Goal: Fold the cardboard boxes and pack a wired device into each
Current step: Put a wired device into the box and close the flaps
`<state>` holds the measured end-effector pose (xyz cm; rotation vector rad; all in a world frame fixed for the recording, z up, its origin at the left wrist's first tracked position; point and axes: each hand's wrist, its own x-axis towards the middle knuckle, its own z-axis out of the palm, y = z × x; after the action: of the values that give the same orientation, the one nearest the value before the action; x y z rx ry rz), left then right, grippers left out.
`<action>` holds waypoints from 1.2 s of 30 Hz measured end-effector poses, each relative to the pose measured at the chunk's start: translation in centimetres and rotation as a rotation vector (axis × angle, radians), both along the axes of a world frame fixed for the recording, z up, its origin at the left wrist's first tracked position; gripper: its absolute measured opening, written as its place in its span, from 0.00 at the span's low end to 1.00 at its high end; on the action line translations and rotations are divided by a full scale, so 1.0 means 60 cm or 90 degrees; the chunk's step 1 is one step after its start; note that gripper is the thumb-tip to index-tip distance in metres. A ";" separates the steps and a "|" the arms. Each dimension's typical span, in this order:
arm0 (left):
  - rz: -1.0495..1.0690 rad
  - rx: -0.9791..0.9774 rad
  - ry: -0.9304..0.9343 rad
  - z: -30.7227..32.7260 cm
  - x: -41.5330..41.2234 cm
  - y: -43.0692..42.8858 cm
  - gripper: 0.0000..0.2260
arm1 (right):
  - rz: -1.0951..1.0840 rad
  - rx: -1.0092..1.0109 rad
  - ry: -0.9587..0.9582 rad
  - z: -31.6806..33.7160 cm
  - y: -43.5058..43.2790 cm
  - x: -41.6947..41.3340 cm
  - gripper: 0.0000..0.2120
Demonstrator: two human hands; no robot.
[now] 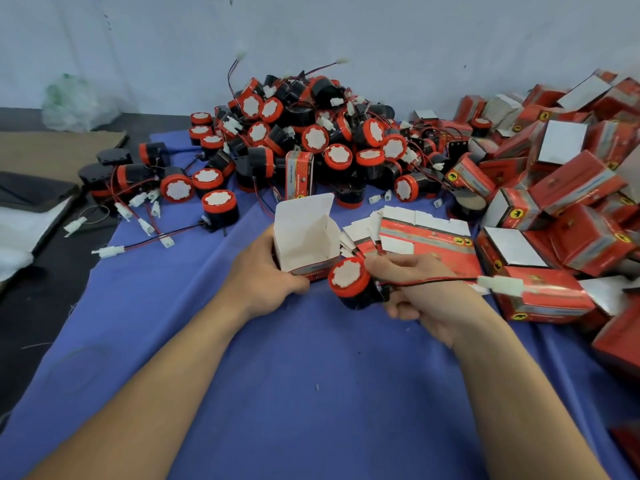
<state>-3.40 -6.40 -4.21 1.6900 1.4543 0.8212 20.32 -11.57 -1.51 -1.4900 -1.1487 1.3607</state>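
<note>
Most print is blurring past reading; the upright red box (299,174) is carrying a vertical line possibly saying "Genuine Parts"; the packed boxes (554,299) and the flat box blanks (426,233) are showing round yellow emblems (518,317) with a black animal figure; their lettering is staying illegible.

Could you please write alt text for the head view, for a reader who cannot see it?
The left hand holds an open cardboard box while the right hand grips a wired device beside it, over a blue cloth. Heaped devices lie behind, boxes at right.
</note>
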 end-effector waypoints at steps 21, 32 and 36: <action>0.015 -0.006 -0.002 0.001 0.000 0.000 0.31 | -0.370 0.310 -0.663 0.023 -0.030 -0.038 0.06; 0.012 0.004 0.004 0.003 0.001 -0.002 0.31 | 0.038 0.312 -0.573 -0.023 -0.010 -0.042 0.36; -0.002 0.013 0.003 0.000 -0.003 -0.003 0.31 | -0.166 0.359 -0.392 -0.013 -0.016 -0.057 0.28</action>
<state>-3.55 -6.58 -4.18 1.7097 1.4517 0.8330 16.87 -12.52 -2.28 -1.5841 -1.4865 0.3389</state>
